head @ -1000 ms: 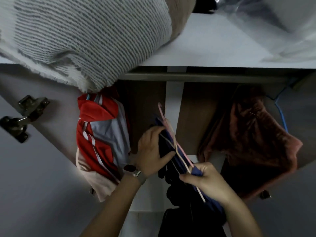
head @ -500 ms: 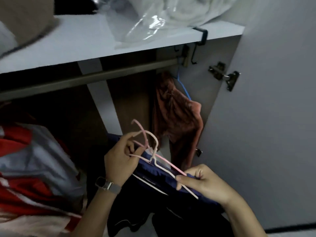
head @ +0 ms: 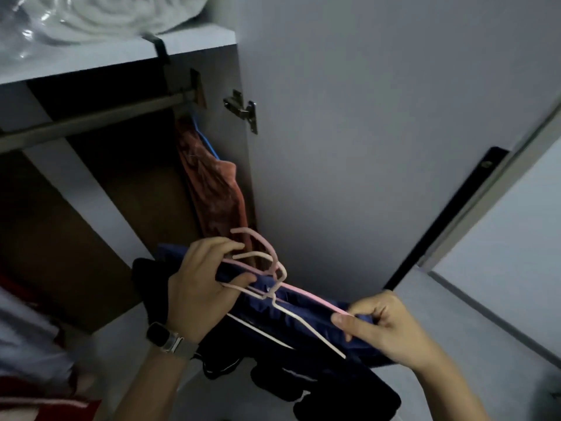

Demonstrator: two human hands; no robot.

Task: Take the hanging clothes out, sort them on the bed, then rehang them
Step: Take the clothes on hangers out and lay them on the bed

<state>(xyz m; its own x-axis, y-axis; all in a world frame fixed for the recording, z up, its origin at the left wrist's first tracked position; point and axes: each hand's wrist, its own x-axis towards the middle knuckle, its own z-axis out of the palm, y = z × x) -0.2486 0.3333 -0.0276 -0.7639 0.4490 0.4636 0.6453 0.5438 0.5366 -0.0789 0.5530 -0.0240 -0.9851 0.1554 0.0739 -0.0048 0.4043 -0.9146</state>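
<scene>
A bundle of pink hangers (head: 273,276) with dark clothes (head: 303,323) draped over them is held in front of the open wardrobe, low in the view at about 6 o'clock. The hooks are gathered at the left hand (head: 200,287), whose grip is closed round the hanger ends, fingers curled over the wires and thumb pressed beneath. A watch (head: 168,340) is worn on that wrist. At 4 o'clock from the hooks, the far end of one pink hanger and a fold of navy cloth are pinched by the right hand (head: 379,325), its grip narrow between thumb and bent fingers. Black garments are seen hanging below the navy one; how many there are cannot be told in the dim light.

At 12 o'clock from the bundle, a rust-coloured garment (head: 212,189) is left hanging on a blue hanger (head: 206,141) at the right end of the rail (head: 91,120). A red and grey garment (head: 33,354) is glimpsed, blurred, at 8 o'clock. A bagged white quilt (head: 91,16) is kept on the shelf (head: 121,56) above. The open door (head: 364,147) with its hinge (head: 243,112) is seen at 2 o'clock.
</scene>
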